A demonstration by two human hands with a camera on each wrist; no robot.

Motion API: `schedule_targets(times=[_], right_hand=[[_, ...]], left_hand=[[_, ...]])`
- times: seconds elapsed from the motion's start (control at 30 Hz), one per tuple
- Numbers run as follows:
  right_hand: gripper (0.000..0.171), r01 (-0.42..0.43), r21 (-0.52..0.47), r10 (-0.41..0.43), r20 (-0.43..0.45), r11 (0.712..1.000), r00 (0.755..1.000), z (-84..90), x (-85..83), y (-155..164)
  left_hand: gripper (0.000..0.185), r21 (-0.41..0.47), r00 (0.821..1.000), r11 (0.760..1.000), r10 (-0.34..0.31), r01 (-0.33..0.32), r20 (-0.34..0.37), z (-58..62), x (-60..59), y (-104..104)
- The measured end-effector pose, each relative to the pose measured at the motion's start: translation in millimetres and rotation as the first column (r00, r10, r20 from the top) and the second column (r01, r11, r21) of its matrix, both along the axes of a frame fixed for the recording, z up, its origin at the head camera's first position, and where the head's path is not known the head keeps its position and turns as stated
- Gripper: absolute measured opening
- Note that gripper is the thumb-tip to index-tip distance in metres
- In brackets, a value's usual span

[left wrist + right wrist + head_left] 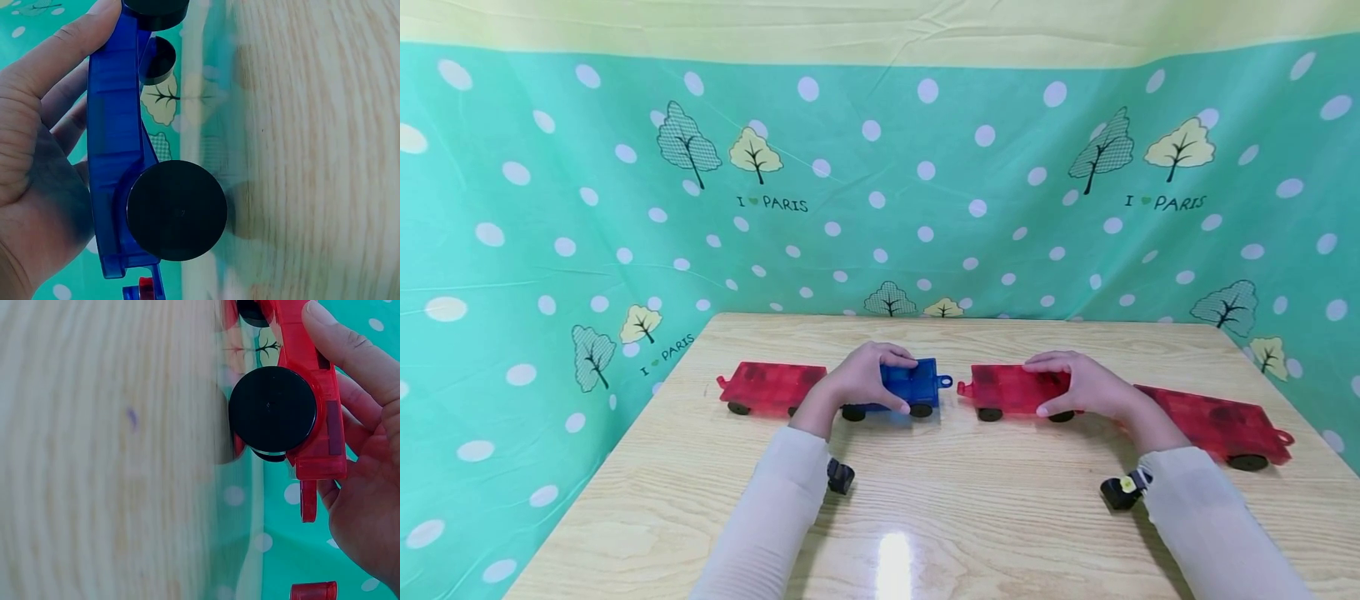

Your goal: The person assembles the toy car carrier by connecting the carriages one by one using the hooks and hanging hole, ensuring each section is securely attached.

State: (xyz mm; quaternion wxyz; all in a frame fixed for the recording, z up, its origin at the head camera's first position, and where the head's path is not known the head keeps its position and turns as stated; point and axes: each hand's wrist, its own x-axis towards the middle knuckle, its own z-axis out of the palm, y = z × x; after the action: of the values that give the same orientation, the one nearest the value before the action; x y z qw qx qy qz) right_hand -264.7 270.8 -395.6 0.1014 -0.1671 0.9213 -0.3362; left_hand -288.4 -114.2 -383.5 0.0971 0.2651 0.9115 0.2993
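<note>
My left hand (857, 379) grips a blue toy train wagon (925, 379) across its flat bed, thumb on the near side. At its left end, a red ring or peg shows within the blue hook, beside a red wagon (771, 385). My right hand (1088, 385) holds another red wagon (1000, 387) the same way, thumb (344, 337) along its near edge. The blue wagon's ring (944, 382) faces this red wagon's hook (966, 390), with a small gap between them. Black wheels (178, 210) show beneath the wagons.
A further red wagon (1217, 421) sits at an angle on the right, partly behind my right wrist; its hook (312, 591) is apart from the held wagon's ring. All stand on a wooden table (970, 517), with a dotted green cloth (850, 183) behind.
</note>
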Motion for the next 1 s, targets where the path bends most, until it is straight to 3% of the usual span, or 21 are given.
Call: schedule_targets(times=[0.27,0.67,1.0], right_hand=[[0.079,-0.012,-0.011,0.012,0.006,1.0,1.0,-0.6,-0.2,-3],[0.074,-0.081,0.026,0.082,-0.076,0.996,0.994,-1.1,0.4,-10],[0.072,-0.091,0.008,0.092,-0.082,0.996,0.992,-3.7,1.7,-17]], left_hand=[[0.069,-0.016,1.0,1.0,-0.017,0.017,-0.014,2.0,-0.7,0],[0.069,-0.095,0.996,0.994,-0.057,0.051,-0.067,10.9,0.7,3],[0.069,-0.129,0.996,0.99,-0.068,0.06,-0.06,13.3,1.1,1]])
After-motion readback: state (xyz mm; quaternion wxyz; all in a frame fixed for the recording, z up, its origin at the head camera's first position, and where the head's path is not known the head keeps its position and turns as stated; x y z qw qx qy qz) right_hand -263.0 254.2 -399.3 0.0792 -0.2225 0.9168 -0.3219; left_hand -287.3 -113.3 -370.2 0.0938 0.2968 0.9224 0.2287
